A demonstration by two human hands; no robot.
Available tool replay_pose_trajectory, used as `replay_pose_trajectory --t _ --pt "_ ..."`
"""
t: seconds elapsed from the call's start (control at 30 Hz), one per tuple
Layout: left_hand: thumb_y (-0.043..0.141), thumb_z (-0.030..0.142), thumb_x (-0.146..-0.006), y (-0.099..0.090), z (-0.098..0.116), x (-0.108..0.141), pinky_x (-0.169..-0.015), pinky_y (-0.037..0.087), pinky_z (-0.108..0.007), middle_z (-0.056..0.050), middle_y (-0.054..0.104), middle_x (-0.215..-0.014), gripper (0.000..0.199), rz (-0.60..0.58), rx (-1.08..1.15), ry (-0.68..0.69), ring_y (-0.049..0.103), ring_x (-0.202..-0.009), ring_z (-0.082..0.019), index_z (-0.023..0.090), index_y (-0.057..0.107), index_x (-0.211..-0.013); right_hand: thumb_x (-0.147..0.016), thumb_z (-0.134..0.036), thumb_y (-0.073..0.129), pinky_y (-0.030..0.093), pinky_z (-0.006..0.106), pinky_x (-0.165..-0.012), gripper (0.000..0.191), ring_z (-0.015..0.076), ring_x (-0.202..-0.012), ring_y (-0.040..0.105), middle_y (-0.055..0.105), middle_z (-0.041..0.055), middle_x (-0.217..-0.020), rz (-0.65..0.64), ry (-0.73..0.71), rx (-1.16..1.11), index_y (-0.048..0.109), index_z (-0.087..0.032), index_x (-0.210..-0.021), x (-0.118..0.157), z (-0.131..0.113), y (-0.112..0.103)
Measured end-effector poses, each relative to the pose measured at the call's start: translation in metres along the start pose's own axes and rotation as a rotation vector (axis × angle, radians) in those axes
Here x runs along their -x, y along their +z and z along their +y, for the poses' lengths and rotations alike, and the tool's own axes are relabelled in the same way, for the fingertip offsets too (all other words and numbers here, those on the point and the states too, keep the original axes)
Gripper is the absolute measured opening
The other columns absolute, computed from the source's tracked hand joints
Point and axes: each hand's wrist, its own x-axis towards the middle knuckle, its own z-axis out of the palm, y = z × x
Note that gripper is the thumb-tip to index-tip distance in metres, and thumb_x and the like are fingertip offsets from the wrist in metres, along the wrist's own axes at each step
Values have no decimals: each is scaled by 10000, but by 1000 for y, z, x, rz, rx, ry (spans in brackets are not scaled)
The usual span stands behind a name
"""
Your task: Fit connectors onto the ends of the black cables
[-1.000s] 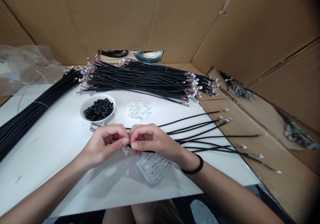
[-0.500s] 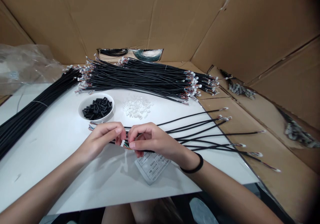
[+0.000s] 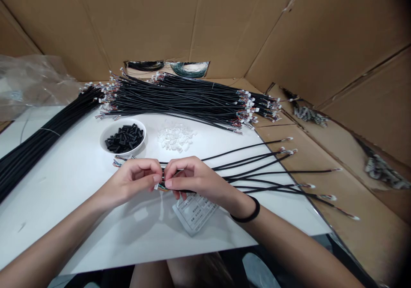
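The left hand (image 3: 135,181) has moved closer to the right hand (image 3: 192,176), now partly hiding the boxy white connector (image 3: 156,186) between them; whether its fingers pinch it, I cannot tell. The right pinches thin, multicoloured wires (image 3: 163,188).

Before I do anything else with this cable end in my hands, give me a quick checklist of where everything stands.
1. Grip on coloured wires: ok; your right hand pinches at them.
2. White connector in sight: ok; it shows just below the fingertips of your left hand.
3. Every wire seated: cannot tell; too small and partly covered.
4. Black tube pieces contained: ok; they are in the white bowl.
5. Loose white plastic pieces separate from the bowl: ok; piled to its right.
6. Printed packet away from your hands: not ok; your right hand partly covers it in this view.
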Motion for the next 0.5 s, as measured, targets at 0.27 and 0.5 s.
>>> replay_pose_trajectory --t 0.27,0.5 --pt "575 280 -858 0 -5 -3 -581 349 -221 17 537 -597 246 32 -5 -67 475 -585 -109 145 617 -656 -669 -348 796 431 186 -428 268 86 -525 568 607 5 -716 21 -11 31 637 -134 -692 -1 4 0" --pt "681 287 -790 1 -5 -3 -556 371 -203 0 582 -628 192 73 88 -79 484 -581 -103 140 673 -666 -698 -379 771 417 181 -425 277 81 -520 547 590 -7 -663 22 13 33 648 -132 -716 -1 3 1"
